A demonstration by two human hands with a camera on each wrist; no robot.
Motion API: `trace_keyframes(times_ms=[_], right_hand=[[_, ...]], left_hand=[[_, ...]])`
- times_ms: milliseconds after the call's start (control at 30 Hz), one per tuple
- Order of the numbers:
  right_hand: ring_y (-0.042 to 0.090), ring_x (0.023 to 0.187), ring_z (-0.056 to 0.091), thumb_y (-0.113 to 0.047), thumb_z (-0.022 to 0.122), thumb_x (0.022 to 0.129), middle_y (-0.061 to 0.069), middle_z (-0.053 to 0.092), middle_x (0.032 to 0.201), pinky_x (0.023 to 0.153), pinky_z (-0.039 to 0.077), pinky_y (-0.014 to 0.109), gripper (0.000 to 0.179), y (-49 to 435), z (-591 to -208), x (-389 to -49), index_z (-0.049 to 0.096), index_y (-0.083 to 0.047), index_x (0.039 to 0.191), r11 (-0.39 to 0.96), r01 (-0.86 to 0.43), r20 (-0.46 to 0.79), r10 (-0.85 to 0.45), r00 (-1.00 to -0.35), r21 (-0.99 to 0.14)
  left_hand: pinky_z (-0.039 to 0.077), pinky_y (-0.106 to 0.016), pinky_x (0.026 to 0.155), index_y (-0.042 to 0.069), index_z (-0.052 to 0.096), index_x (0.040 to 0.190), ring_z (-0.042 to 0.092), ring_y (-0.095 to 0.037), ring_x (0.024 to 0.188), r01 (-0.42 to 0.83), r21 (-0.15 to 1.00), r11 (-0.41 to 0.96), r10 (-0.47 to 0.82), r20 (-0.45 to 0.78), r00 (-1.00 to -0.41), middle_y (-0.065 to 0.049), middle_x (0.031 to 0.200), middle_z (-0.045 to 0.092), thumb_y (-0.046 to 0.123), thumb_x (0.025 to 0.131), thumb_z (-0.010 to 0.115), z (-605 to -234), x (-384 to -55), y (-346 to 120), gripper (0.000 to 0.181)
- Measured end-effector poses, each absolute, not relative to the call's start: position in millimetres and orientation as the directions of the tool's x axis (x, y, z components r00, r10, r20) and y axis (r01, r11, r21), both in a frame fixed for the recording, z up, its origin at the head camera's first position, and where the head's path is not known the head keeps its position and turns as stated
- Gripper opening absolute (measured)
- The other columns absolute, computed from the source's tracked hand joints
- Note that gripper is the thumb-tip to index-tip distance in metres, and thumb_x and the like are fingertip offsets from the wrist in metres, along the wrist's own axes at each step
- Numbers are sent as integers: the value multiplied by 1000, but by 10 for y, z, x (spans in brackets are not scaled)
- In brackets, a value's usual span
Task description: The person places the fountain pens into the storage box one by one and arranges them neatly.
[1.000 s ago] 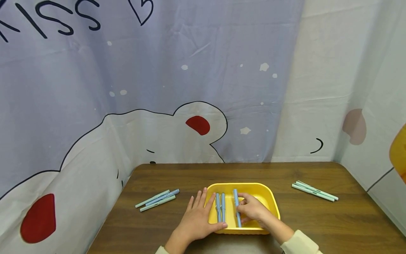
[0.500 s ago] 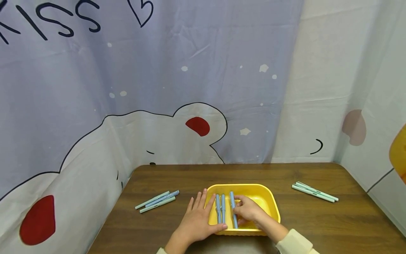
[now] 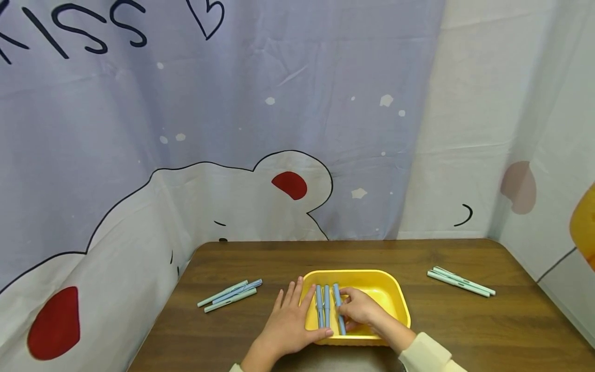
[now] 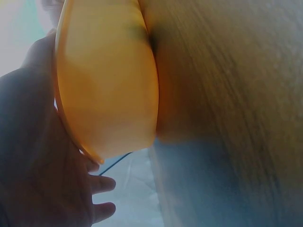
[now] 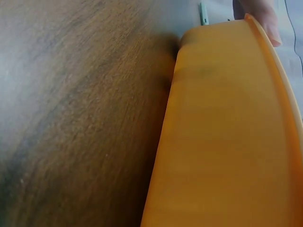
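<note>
A yellow plastic tray (image 3: 386, 281) stands at the front of the table. My left hand (image 3: 287, 321) is spread over its left end, fingers straight, with the thumb along the front rim. Two blue pens (image 3: 327, 302) lie side by side inside, close to that thumb. Just right of them, my right hand (image 3: 361, 308) pinches a third blue pen (image 3: 336, 290), slightly slanted, within the tray; its middle is partly covered by the fingers. In the left wrist view the tray's outer wall (image 4: 109, 85) fills the middle, beside the dark left hand (image 4: 33, 137).
On the left of the brown wooden table (image 3: 362, 253) lies a loose group of pale green pens (image 3: 232, 299) and a blue pen (image 3: 253, 284). Further pale green pens (image 3: 457, 283) lie at the right. A printed curtain (image 3: 232, 113) hangs behind the table.
My right hand has moved left with the blue pen, closer to the two pens in the tray, and the pen's tilt has changed. The left hand has stayed in place.
</note>
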State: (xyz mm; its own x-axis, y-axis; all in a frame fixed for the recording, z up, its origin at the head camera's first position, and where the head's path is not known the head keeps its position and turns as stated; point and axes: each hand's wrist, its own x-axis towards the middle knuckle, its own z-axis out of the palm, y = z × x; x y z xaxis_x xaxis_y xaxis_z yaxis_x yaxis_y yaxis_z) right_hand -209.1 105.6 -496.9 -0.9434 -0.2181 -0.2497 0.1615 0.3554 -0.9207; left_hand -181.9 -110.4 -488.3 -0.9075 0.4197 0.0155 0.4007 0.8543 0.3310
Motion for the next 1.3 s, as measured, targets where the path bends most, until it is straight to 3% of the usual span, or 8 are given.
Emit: trace_keyframes(times_ms=[1300], right_hand=[[16, 54, 64, 0, 70, 88, 11, 62, 76, 48, 57, 32, 51, 939, -4945, -2088, 50, 13, 134, 515, 84, -213, -196, -957, -853]], left_hand=[[17, -63, 120, 19, 26, 162, 16, -39, 154, 399, 325, 858, 416, 17, -909, -15, 169, 11, 83, 84, 52, -4914, -1831, -1103, 105]])
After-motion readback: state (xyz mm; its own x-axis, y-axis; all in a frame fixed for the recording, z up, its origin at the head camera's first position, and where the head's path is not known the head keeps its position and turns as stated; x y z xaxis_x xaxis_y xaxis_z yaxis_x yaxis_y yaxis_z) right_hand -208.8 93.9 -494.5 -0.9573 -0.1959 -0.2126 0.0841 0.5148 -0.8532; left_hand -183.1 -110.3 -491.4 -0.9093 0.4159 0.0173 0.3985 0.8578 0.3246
